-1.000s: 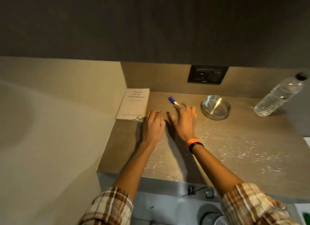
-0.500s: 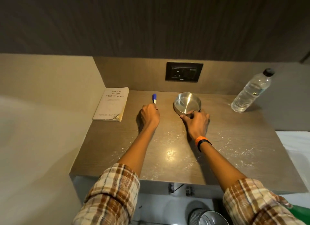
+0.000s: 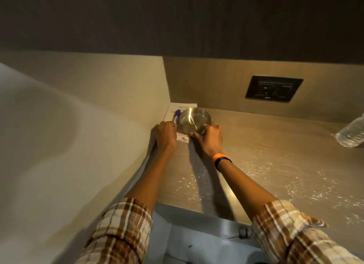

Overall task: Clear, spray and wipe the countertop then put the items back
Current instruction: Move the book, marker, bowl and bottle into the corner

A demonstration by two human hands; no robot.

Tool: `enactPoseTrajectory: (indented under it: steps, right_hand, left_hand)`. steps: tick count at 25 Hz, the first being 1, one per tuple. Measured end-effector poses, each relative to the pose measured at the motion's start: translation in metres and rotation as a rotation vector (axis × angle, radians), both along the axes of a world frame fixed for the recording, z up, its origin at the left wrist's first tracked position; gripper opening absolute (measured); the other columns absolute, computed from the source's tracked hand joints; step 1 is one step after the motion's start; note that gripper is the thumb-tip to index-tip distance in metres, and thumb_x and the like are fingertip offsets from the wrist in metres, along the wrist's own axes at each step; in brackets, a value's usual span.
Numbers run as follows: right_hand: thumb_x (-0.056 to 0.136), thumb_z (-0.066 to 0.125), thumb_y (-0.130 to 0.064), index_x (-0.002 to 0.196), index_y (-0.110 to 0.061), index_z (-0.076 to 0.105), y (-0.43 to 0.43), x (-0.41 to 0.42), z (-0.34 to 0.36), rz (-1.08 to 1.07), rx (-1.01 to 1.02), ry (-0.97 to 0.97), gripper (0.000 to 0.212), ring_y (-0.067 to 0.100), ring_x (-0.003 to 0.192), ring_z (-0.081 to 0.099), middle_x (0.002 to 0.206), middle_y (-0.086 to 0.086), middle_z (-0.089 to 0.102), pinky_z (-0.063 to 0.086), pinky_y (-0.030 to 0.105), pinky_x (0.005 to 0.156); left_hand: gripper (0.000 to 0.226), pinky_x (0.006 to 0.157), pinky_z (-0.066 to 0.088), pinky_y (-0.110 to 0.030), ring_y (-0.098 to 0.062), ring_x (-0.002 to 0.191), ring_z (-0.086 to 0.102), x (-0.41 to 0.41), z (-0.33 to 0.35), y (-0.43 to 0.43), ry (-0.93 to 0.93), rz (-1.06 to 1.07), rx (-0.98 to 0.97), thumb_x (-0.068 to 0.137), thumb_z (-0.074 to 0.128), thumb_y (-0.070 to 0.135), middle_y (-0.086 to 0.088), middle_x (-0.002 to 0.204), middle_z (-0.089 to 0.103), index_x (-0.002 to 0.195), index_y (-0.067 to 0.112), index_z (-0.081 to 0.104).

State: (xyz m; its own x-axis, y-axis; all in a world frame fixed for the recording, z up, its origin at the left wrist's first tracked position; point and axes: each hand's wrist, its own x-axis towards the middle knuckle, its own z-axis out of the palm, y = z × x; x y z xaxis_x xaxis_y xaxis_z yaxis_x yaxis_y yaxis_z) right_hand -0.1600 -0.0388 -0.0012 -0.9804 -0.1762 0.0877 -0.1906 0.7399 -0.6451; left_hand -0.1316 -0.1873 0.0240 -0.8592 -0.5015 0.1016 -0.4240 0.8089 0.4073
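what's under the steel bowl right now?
The book lies under the bowl, in the corner; only its far and left edges and a near corner show. Its cover is mostly hidden. The right hand holds the bowl; whether it rests on the book, I cannot tell.

Warm dim light is glinting off the wet desk (image 3: 275, 165); arms are casting shadows, edges blurring and bending

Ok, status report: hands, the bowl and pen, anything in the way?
Left hand holds pen; right hand grips steel bowl. Both over the book. Bottle far right, clear.
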Motion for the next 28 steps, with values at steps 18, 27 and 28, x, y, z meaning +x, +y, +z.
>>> enactPoseTrajectory:
  steps: [18, 27, 28]
  right_hand:
    - [0.092, 0.052, -0.064, 0.152, -0.016, 0.036, -0.005, -0.022, -0.014, 0.019, 0.3, 0.097, 0.079, 0.036, 0.145, 0.032, 0.161, 0.016, 0.032, 0.033, 0.047, 0.116]
    - [0.086, 0.042, -0.078, 0.16, -0.014, 0.02, 0.247, 0.014, -0.016, -0.281, 0.452, 0.158, 0.1, 0.035, 0.157, 0.013, 0.169, 0.018, 0.014, 0.01, 0.056, 0.128]
    - [0.087, 0.045, -0.075, 0.16, -0.013, 0.022, 0.27, 0.016, -0.016, -0.33, 0.452, 0.156, 0.099, 0.036, 0.156, 0.015, 0.168, 0.018, 0.016, 0.01, 0.055, 0.128]
  left_hand:
    - [0.062, 0.121, 0.02, -0.04, -0.034, 0.146, 0.035, 0.017, -0.023, 0.009, 0.269, -0.327, -0.144, 0.095, 0.064, 0.03, -0.017, 0.154, 0.043, 0.147, 0.004, 0.044]
    - [0.086, 0.127, 0.0, -0.046, -0.021, 0.156, -0.007, -0.01, -0.038, 0.216, 0.015, -0.674, -0.125, 0.097, 0.032, 0.064, -0.007, 0.169, 0.002, 0.16, 0.013, 0.004]
    - [0.086, 0.127, -0.001, -0.046, -0.022, 0.156, -0.008, -0.013, -0.04, 0.238, 0.009, -0.708, -0.122, 0.097, 0.032, 0.065, -0.008, 0.169, 0.002, 0.16, 0.013, 0.004]
